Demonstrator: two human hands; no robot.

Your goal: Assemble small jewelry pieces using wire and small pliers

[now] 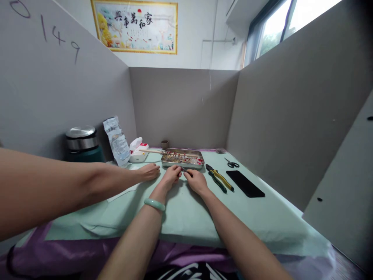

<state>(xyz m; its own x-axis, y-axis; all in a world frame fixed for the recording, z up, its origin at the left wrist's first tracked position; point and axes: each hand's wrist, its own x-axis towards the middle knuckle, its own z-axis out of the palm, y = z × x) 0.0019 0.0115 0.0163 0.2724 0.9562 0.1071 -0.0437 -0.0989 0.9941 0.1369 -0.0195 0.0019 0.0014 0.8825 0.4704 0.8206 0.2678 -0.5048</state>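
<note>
My left hand (172, 175), with a pale green bangle (154, 204) at the wrist, is closed in a pinch just in front of a metal tray (196, 166). What its fingertips hold is too small to make out. My right hand (197, 181) is closed around a thin dark tool (184, 169) that points toward my left fingertips; its kind is mostly hidden by the fingers. Small red, white and gold pieces (182, 158) lie in the tray. Another person's hand (149, 172) reaches in from the left and rests near the tray's left corner.
Green-and-yellow-handled pliers (219, 179), scissors (232, 163) and a black phone-like slab (245, 183) lie at right. A tissue box (139, 153), a printed pouch (117, 142), a lidded container (82, 144) and a small cup (164, 144) stand left and behind. Grey partitions (183, 107) enclose the table.
</note>
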